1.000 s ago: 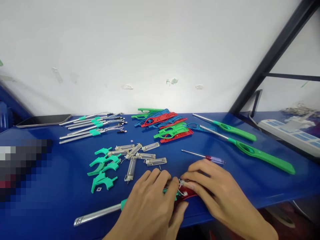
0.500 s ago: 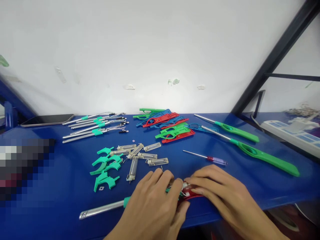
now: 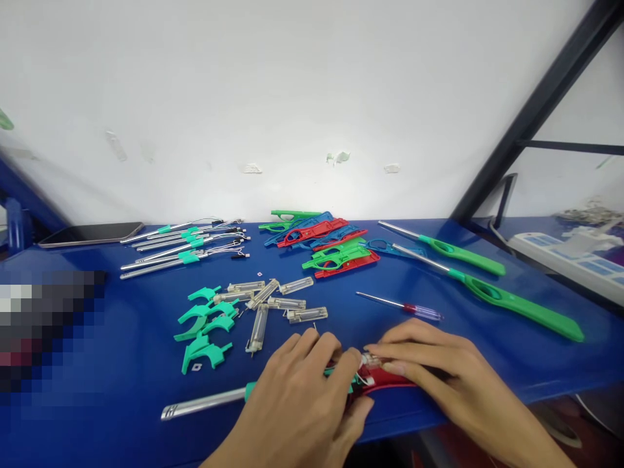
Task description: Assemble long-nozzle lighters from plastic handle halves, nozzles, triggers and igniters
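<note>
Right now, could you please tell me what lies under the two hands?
A metal tube pokes out from under the left hand; a red shell and white wires show beneath the right hand. Where they join is covered.

The half-built lighter lies further right along the bench (image 3: 121, 429) than a second ago. The flat tip of its metal tube (image 3: 205, 403) sits closer to the middle, and its green collar (image 3: 249, 390) has moved the same way. The left hand (image 3: 302, 396) has shifted right with it. The right hand (image 3: 439, 370) has slid right too and now lies flatter and more stretched out, so a longer strip of the red handle shell (image 3: 390, 379) shows beneath its fingers (image 3: 394, 351). Those fingertips now rest on a small clear part (image 3: 371, 359), further right than where the white wires stuck up before.
</note>
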Tool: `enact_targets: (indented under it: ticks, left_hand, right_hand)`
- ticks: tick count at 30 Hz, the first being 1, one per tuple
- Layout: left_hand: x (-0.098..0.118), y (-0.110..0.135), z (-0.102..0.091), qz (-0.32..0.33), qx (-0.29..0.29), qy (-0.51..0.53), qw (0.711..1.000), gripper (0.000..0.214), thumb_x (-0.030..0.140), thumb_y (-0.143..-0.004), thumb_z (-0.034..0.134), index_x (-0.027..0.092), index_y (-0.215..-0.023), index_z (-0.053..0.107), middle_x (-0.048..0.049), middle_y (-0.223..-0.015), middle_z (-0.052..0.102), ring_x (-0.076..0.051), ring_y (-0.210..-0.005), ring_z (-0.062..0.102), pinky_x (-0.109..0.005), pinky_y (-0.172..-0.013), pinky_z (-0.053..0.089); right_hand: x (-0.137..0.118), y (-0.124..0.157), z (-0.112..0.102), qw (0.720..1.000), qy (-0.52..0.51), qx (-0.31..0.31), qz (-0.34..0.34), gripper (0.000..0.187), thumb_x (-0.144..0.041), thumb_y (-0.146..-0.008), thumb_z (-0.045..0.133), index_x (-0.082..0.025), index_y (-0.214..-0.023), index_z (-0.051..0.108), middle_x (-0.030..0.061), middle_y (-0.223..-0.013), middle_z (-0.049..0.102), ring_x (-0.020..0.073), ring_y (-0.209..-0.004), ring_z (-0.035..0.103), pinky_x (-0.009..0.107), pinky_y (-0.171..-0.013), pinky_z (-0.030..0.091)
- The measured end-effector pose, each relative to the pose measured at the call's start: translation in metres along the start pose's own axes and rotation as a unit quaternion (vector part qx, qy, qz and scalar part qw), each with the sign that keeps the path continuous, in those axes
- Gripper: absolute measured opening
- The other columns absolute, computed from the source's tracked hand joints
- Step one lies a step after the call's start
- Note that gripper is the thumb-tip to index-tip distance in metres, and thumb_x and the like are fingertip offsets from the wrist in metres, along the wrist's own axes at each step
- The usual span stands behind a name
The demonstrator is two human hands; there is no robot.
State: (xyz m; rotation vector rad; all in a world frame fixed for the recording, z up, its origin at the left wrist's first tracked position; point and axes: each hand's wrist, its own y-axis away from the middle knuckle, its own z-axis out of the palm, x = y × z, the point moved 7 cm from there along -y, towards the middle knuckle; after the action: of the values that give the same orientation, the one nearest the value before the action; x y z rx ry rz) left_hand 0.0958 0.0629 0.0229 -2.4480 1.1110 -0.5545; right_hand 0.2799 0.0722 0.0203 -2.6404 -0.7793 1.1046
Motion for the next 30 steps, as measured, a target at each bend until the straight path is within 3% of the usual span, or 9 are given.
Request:
enact_targets:
  ticks: [12,21,30]
  left_hand:
    - [0.0008,0.0003,-0.0027,0.000,0.003,-0.001,1.000,0.021,0.026,-0.099,0.071,0.021,-0.119,0.065,-0.0050,-0.101,0.073,-0.029,-0.088,0.072,-0.052,-0.080,0.068]
    - [-0.0017,0.0005,-0.0044,-0.017,0.016,0.020,1.000,0.014,0.023,-0.095,0.074,0.020,-0.107,0.067,-0.0060,-0.101,0.071,-0.028,-0.087,0.071,-0.049,-0.080,0.067]
    - [0.0000,0.0007,-0.0062,-0.004,0.032,0.029,0.999,0.009,0.021,-0.095,0.074,0.019,-0.103,0.071,-0.0044,-0.091,0.064,-0.024,-0.074,0.063,-0.042,-0.064,0.061]
  right_hand:
    - [-0.0050,0.0027,0.0018,0.998,0.032,-0.043,-0.044,0.049,-0.015,-0.110,0.058,-0.048,-0.146,0.067,-0.0041,-0.121,0.075,0.0108,-0.108,0.075,0.018,-0.096,0.057]
    - [-0.0028,0.0033,0.0004,0.998,0.031,-0.037,-0.044,0.045,-0.016,-0.111,0.056,-0.047,-0.140,0.070,-0.0053,-0.122,0.074,0.0091,-0.109,0.074,0.015,-0.098,0.055]
    - [-0.0020,0.0048,0.0018,0.998,0.040,-0.026,-0.049,0.043,-0.015,-0.110,0.058,-0.044,-0.138,0.073,-0.0031,-0.119,0.074,0.0111,-0.106,0.075,0.017,-0.094,0.058]
